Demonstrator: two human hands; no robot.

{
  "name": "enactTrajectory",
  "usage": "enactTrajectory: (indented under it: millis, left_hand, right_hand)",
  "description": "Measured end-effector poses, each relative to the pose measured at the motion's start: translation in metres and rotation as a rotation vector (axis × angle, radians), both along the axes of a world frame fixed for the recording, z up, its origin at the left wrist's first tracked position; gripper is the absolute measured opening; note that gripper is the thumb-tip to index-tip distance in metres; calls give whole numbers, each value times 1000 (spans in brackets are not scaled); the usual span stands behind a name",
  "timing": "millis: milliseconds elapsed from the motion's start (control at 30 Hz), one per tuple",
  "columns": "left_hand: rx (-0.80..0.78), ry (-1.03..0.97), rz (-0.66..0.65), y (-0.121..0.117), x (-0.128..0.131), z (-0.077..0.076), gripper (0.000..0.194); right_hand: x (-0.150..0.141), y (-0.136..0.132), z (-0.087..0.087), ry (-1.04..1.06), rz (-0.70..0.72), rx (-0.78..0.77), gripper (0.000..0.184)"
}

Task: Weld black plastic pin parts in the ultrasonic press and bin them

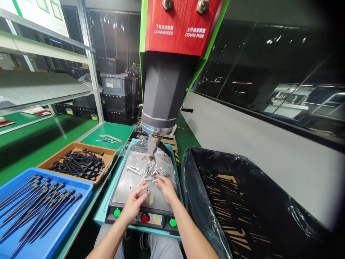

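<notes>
Both my hands rest on the metal base plate (129,187) of a press machine, just in front of its horn (152,145). My left hand (134,203) has its fingers curled and pinched near the plate's middle, close to a small part I cannot make out. My right hand (165,187) lies with fingers stretched forward, touching the crinkled clear plastic film (159,165) that covers the fixture under the horn. The machine's front panel shows two green buttons (116,212) and a red button (145,218) right below my wrists.
A blue tray (81,187) of long black rods sits at the left front, a brown tray (107,153) of shorter black parts behind it. Metal tools (110,138) lie on the green bench. A black-lined bin (242,201) stands at the right. Shelving runs along the left.
</notes>
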State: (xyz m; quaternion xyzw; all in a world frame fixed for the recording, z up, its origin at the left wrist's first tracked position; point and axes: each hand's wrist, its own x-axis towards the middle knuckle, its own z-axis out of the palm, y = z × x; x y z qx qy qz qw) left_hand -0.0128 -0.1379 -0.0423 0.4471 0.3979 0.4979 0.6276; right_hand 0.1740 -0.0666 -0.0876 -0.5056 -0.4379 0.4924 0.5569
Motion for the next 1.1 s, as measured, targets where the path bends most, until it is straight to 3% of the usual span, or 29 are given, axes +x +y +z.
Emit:
enactTrajectory:
  millis: [67,133,267,367,500,633,800,1100]
  left_hand:
    - [25,126,-65,-15,-17,-10,24]
    - [64,270,-14,-30,-40,-25,22]
    - [75,488,402,-51,-87,-64,33]
    - [8,626,571,-51,-106,-91,53]
    - [-57,781,496,-38,-113,-114,80]
    - [22,936,434,-25,-121,-121,74]
    - [118,1013,407,-20,-130,-120,68]
    - [53,875,362,-25,-133,-108,71]
  right_hand:
    - [13,-30,-9,-55,-49,-21,44]
    - [31,-63,-21,-144,-137,-3,37]
    - [65,-119,-58,-672,-439,130,40]
    - [73,-139,-83,-794,-411,65,57]
    - [69,-145,-98,-766,-322,-2,62]
    - [73,-149,-101,-782,-248,-3,64]
    - [78,-154,-107,-809,-226,-4,63]
    - [75,-154,-103,-827,-214,-29,68]
